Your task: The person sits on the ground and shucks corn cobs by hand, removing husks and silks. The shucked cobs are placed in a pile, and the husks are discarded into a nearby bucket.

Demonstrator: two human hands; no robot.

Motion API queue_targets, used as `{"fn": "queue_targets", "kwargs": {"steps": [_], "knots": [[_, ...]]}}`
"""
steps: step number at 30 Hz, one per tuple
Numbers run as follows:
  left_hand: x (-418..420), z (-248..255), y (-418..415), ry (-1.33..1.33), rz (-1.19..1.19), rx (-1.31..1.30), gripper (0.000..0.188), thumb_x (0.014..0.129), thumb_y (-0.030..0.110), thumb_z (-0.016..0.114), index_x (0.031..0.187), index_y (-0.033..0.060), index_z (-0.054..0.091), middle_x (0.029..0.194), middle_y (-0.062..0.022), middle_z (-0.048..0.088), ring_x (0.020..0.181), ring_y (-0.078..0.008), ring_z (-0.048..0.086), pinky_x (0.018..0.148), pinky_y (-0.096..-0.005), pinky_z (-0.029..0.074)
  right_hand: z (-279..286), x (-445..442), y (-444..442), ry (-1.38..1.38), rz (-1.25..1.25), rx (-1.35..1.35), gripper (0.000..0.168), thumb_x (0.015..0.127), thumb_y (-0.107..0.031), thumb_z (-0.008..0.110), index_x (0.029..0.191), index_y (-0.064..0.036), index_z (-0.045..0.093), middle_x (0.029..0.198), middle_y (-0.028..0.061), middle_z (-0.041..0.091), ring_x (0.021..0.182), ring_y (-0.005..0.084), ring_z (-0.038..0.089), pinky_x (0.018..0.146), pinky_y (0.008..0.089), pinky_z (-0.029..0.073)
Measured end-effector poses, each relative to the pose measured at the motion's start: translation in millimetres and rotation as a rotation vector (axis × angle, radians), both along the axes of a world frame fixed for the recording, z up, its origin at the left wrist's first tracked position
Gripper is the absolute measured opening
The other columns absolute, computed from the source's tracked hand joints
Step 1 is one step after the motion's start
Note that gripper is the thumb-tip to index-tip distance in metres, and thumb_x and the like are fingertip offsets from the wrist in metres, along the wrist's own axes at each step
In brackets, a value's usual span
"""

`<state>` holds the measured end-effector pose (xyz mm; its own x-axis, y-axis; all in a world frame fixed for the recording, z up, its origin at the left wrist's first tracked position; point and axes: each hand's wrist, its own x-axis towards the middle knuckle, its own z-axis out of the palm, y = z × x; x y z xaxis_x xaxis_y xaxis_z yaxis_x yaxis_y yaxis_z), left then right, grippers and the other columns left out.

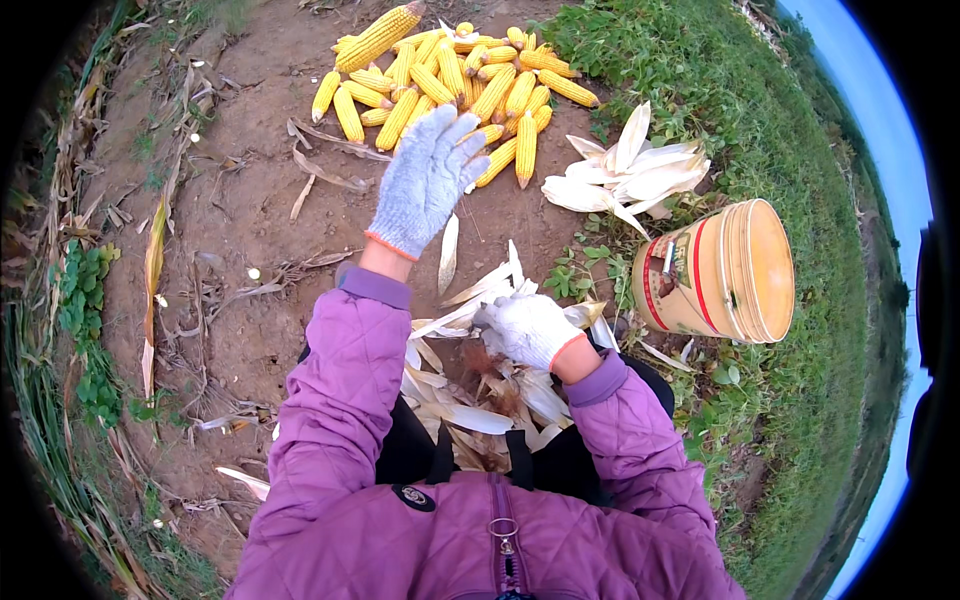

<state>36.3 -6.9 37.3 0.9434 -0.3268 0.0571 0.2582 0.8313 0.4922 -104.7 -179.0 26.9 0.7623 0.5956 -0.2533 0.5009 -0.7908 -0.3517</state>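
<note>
My left hand (431,176), in a grey knit glove with an orange cuff, is stretched forward at the near edge of a heap of yellow corn cobs (491,94). Its fingers are extended and slightly apart, and no cob shows in its grasp. My right hand (529,330), in a whitish glove, is curled against dry corn husks (480,416) between my legs. Its fingertips are partly hidden, so whether it grips a husk cannot be told. Brown corn silk (510,405) lies among the husks below it.
A beige plastic bucket (682,277) lies tipped on its side at the right, its mouth facing right. Beyond it is a pile of pale husks (637,172) beside green plants (795,247). Dry stalks and leaves (154,300) litter the bare soil at the left.
</note>
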Motion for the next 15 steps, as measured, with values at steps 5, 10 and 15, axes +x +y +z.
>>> {"fn": "queue_targets", "kwargs": {"steps": [5, 10, 15], "knots": [[-44, 1, -20, -0.722, -0.541, 0.944, 0.074, 0.079, 0.027, 0.072, 0.14, 0.0042, 0.035, 0.146, -0.0135, 0.03, 0.134, -0.0258, 0.031, 0.108, -0.0375, 0.031, 15, 10, -19, -0.105, -0.212, 0.179, 0.024, 0.084, -0.02, 0.056, 0.105, -0.01, 0.061, 0.09, 0.0134, 0.063, 0.083, 0.0329, 0.062, 0.07, 0.0411, 0.051], [-65, -15, -23, -0.635, -0.736, 1.002, 0.066, 0.075, 0.021, 0.074, 0.132, 0.0053, 0.043, 0.13, -0.0112, 0.043, 0.117, -0.0219, 0.044, 0.098, -0.0342, 0.037, 36, 17, -36, -0.117, -0.301, 0.567, 0.021, 0.087, -0.014, 0.056, 0.104, -0.003, 0.062, 0.092, 0.0166, 0.064, 0.083, 0.0329, 0.063, 0.073, 0.037, 0.051], [-67, -12, -32, -0.37, -0.766, 1.039, 0.027, 0.085, 0.019, 0.061, 0.106, 0.0024, 0.059, 0.085, -0.0022, 0.061, 0.074, -0.0112, 0.054, 0.067, -0.0265, 0.046, 53, 22, -46, 0.028, -0.606, 0.792, 0.021, 0.088, -0.015, 0.057, 0.104, -0.003, 0.063, 0.093, 0.0153, 0.065, 0.084, 0.0285, 0.064, 0.076, 0.0343, 0.05]]}}
